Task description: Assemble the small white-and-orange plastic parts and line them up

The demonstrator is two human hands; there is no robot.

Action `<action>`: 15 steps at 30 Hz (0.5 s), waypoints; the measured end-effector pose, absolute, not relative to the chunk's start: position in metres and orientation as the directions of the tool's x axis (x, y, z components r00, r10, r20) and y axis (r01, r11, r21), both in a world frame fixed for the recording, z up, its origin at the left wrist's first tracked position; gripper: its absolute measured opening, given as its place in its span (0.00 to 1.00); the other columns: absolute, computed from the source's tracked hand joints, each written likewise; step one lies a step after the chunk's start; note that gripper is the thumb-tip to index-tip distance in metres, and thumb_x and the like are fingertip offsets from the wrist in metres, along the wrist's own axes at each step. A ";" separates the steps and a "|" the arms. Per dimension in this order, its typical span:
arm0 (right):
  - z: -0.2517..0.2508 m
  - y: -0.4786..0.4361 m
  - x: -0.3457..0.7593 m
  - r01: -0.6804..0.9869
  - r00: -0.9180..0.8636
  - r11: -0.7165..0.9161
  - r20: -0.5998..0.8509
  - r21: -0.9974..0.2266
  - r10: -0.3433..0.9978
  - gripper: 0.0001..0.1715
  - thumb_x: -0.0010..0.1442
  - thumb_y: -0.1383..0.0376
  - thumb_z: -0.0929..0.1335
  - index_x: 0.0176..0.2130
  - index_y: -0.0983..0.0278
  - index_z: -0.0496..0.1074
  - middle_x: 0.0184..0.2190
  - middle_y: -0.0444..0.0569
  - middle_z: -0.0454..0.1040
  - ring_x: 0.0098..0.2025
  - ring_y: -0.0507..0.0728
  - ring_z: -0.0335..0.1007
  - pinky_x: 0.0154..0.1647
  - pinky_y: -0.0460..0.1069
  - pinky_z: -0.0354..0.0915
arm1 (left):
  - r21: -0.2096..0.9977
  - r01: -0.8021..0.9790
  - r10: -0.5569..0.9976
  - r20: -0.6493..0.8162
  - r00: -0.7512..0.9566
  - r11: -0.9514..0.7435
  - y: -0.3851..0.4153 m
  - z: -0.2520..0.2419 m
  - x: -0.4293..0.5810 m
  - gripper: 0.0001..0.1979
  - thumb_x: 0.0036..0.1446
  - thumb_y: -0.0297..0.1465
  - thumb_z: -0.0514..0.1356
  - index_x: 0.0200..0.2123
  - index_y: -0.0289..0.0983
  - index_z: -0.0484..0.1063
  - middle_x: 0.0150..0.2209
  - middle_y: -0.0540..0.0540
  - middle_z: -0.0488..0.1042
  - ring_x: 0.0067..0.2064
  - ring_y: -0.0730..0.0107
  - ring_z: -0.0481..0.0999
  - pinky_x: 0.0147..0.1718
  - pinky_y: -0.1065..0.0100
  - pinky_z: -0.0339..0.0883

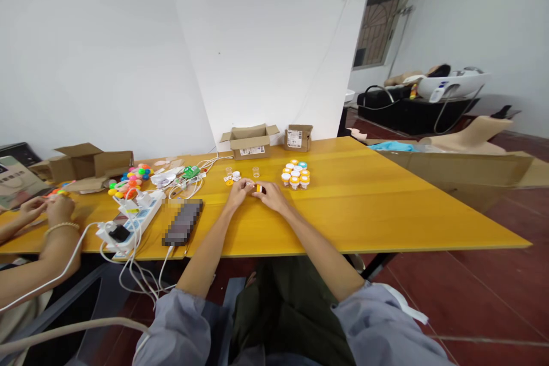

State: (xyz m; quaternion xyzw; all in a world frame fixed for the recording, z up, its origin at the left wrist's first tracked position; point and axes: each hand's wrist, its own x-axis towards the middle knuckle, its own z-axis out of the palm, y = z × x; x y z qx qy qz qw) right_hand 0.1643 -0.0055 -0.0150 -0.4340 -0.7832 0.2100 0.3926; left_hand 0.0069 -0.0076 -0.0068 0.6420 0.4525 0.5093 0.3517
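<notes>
While a big white wall point(274, 51) stands at the back, a long yellow-brown table point(407, 206) reaches across the middle. At its left end another person's arm point(60, 240) rests near the edge. By the wall stand a wide open cardboard box point(250, 151) and a smaller cardboard box point(295, 140). A white power strip point(148, 218) full of plugs lies on the left, with a dark phone point(185, 222), partly blurred out, just beside it. The person's own two hands meet over the table, between the loose caps and the jars. The right hand point(270, 194) has its fingers curled around a small orange-banded piece point(259, 188), which may be a jar like the others, but it is too small to tell. The left hand point(240, 191) has its fingertips bent in close to it; whether they hold anything cannot be told. Just right of the hands stands a tight bunch of lidded jars point(294, 179), with orange, white and blue tops. These look done. Two clear cups, one at the back point(256, 172) and one to its left point(229, 171), have no lids on, so some seem left. Smallest are the loose caps, a white cap point(236, 174) and a yellow cap point(229, 182), lying near the left hand.
</notes>
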 end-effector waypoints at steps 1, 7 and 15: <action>-0.015 -0.005 0.164 0.513 -0.306 0.531 0.434 -0.674 0.847 0.13 0.55 0.67 0.73 0.42 0.59 0.80 0.43 0.50 0.82 0.45 0.62 0.76 0.48 0.52 0.69 | 0.913 0.222 0.939 0.337 0.068 -0.343 -0.008 -0.006 0.007 0.08 0.50 0.36 0.67 0.31 0.38 0.78 0.29 0.49 0.78 0.33 0.66 0.76 0.35 0.67 0.71; -0.014 -0.002 0.167 0.475 -0.271 0.519 0.443 -0.711 0.855 0.09 0.54 0.67 0.71 0.39 0.60 0.78 0.35 0.46 0.80 0.38 0.57 0.74 0.42 0.50 0.68 | 0.911 0.221 0.937 0.346 0.049 -0.348 -0.009 -0.006 0.009 0.07 0.51 0.35 0.66 0.31 0.38 0.77 0.27 0.50 0.75 0.31 0.69 0.73 0.34 0.68 0.68; -0.021 0.004 0.168 0.443 -0.240 0.488 0.425 -0.752 0.873 0.11 0.53 0.66 0.70 0.40 0.59 0.76 0.28 0.40 0.74 0.32 0.54 0.69 0.37 0.48 0.67 | 0.909 0.232 0.935 0.354 0.007 -0.346 -0.007 -0.009 0.006 0.08 0.50 0.36 0.67 0.31 0.38 0.75 0.28 0.51 0.74 0.33 0.68 0.73 0.35 0.68 0.68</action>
